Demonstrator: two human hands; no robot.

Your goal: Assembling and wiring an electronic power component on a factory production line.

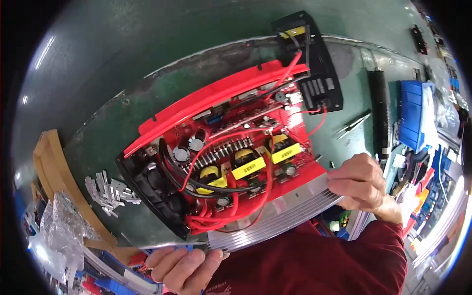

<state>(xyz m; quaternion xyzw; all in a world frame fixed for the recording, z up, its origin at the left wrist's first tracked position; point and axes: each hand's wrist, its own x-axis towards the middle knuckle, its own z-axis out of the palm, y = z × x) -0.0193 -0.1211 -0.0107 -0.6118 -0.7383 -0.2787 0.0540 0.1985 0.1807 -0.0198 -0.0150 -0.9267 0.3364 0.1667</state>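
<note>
In front of me lies an opened red electronics unit, its circuit board (255, 129) showing yellow-wrapped transformers (248, 168), capacitors and red and black wires. A ribbed silver heat sink (275, 219) runs along its near side. At the heat sink's right end, my right hand (361, 184) is closed with thumb and fingers on the edge. My left hand (186, 269) is curled at the left end, its fingertips pinching the corner. A black end panel (169, 196) sits at the unit's left. Another black panel (319, 81), joined by red wires, lies tilted off the right end.
Small metal pieces (109, 192) are scattered left of the unit, beside a brown tray (61, 179) and clear plastic bag (64, 231). Tweezers (355, 124), a long black bar (378, 110) and a blue bin (412, 115) stand to the right on the green table (98, 132).
</note>
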